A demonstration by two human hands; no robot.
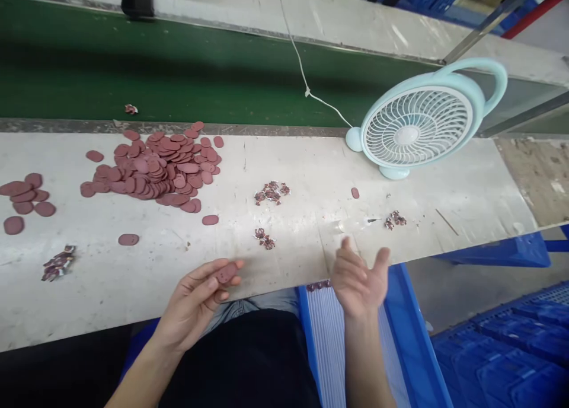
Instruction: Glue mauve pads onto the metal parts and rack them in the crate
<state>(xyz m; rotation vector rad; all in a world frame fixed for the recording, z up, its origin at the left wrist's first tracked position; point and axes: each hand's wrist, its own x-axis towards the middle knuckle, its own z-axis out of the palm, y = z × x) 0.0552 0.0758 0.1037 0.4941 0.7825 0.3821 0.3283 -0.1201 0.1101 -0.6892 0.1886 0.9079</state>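
Note:
Between the thumb and fingers of my left hand (pixel 195 301) is a flat, oval, reddish-brown piece (pixel 226 273) with small holes. My right hand (pixel 359 277) is raised over the table's front edge, palm up and fingers spread, somewhat blurred, with nothing seen in it. Beyond it, a thin dark-tipped tool (pixel 373 220) lies near a small cluster of brown-and-white parts (pixel 395 220). Two more clusters of such parts (pixel 272 193) sit mid-table. A large heap of the same oval pieces (pixel 155 165) spreads over the left half.
A light-blue fan (pixel 413 123) stands at the back right, its white cord (pixel 296 46) running up and away. Below the table edge is a blue crate (pixel 415 331) with ribbed white contents. A smaller group of ovals (pixel 26 195) lies far left. A green belt (pixel 222 76) runs behind.

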